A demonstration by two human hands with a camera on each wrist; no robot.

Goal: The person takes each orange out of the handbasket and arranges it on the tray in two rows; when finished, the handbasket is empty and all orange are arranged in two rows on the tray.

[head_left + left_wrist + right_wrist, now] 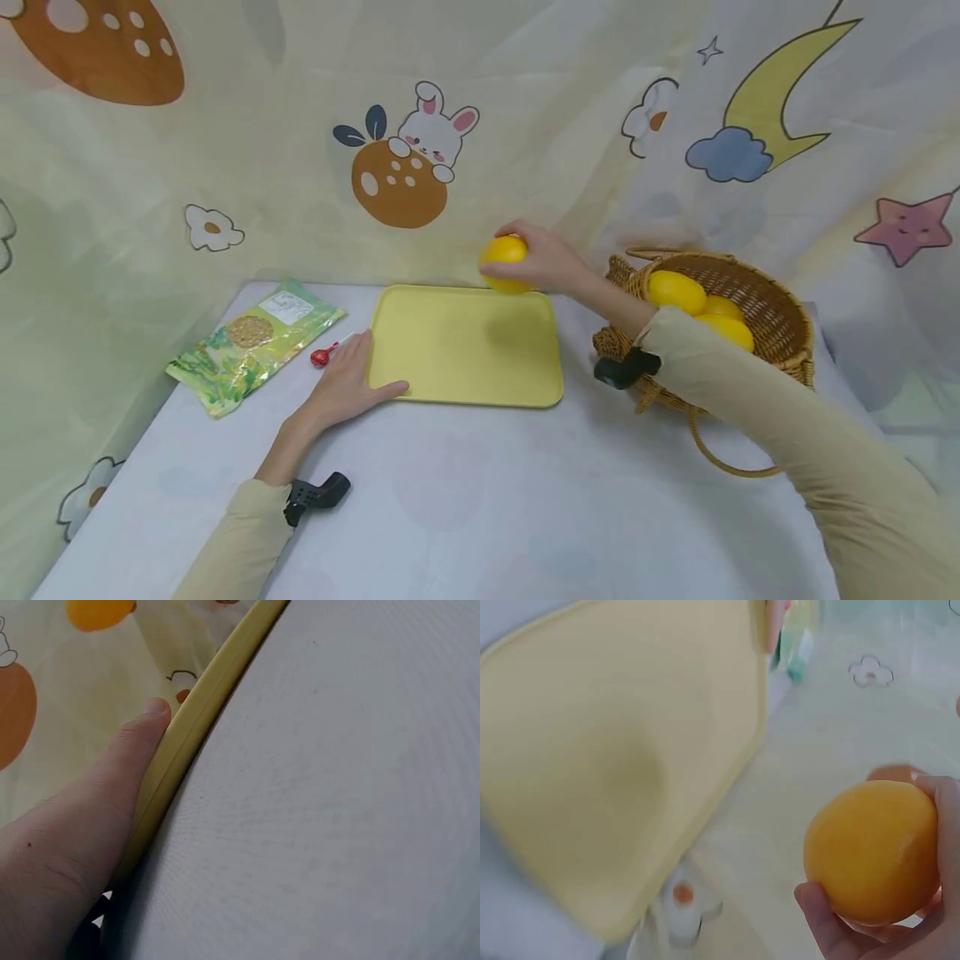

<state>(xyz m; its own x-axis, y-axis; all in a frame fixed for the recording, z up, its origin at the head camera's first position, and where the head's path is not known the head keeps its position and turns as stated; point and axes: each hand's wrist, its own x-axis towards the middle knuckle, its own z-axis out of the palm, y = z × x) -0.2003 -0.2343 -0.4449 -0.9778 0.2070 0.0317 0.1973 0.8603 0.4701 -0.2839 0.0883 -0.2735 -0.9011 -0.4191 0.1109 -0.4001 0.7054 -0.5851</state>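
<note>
My right hand (pixel 551 260) grips a smooth yellow lemon (pixel 504 250) above the far right corner of a yellow tray (pixel 465 350). In the right wrist view, fingers and thumb curl round the lemon (pixel 871 851), with the tray (pixel 615 712) lower down and apart from it. My left hand (pixel 347 387) rests at the tray's left end, its fingers straight along that side. In the left wrist view its thumb (pixel 124 761) lies against the tray's near rim (pixel 180 742).
On the right stands a wicker basket (pixel 776 333) with several yellow lemons (pixel 677 292), partly behind my right sleeve. Left of the tray lie a red-wrapped lollipop (pixel 321 357) and a green printed packet (pixel 255 346). A patterned cloth (pixel 540 125) hangs behind the white table (pixel 480 492).
</note>
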